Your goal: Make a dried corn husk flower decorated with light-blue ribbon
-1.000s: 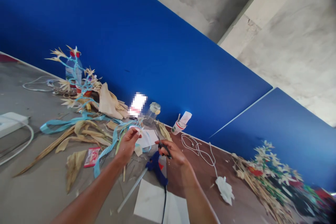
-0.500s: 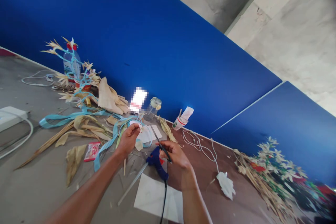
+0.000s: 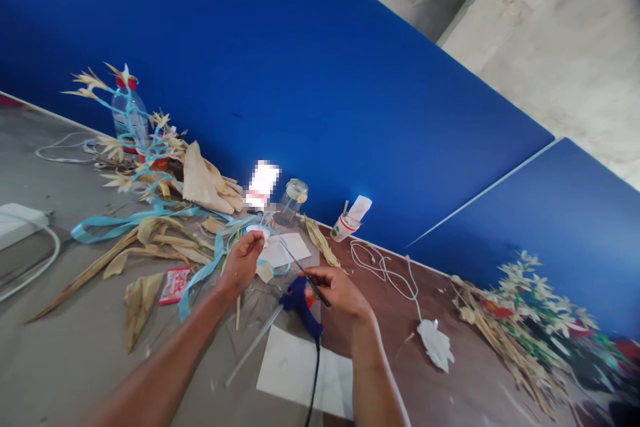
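My right hand (image 3: 336, 290) is closed around a pair of slim dark tweezers (image 3: 316, 290), their thin tips pointing up and left toward my other hand. My left hand (image 3: 244, 259) is pinched, with a small pale bit at the fingertips, too small to name. Just behind those fingertips lies a round white piece (image 3: 257, 231), beside a white card (image 3: 287, 250). Under my right hand a blue glue gun (image 3: 301, 307) lies on the table, a clear glue stick (image 3: 253, 347) jutting from its back.
Dried husks (image 3: 160, 240) and light-blue ribbon (image 3: 115, 223) spread leftward, near a bottle (image 3: 129, 113) and husk flowers. A glass jar (image 3: 291, 201), a lit phone (image 3: 263, 183) and a paper cup (image 3: 345, 227) stand by the blue partition (image 3: 300, 80). White flowers (image 3: 530, 287) lie at right.
The tweezers' tips look closer together and have tilted slightly toward my left hand. The view has shifted a little; the things on the table have stayed put.
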Demonstrator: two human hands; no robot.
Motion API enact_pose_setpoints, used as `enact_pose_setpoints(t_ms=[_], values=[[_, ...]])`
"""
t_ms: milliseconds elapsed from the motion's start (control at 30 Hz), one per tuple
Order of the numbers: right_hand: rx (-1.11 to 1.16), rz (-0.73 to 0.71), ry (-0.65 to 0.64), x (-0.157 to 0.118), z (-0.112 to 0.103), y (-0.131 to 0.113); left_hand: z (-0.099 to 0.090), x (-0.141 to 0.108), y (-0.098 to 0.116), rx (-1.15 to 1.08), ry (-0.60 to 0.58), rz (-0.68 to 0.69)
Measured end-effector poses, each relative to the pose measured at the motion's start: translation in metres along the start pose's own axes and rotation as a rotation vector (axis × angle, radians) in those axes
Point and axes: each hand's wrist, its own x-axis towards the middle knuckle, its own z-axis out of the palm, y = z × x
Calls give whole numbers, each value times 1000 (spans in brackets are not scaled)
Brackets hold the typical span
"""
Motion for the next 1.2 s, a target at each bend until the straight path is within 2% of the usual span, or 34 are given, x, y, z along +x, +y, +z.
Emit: enact_pose_setpoints(t_ms=[467, 600, 800, 1200], values=[[28, 32, -49, -2, -3, -1, -3, 2, -4, 82, -4, 32], [26, 32, -51, -2, -4, -2, -2, 1, -5, 56, 4, 33], [20, 14, 14, -3, -2, -4, -1, 2, -3, 10, 61, 17], [83, 51, -43, -1, -1, -1, 0, 2, -3, -38, 40, 3]])
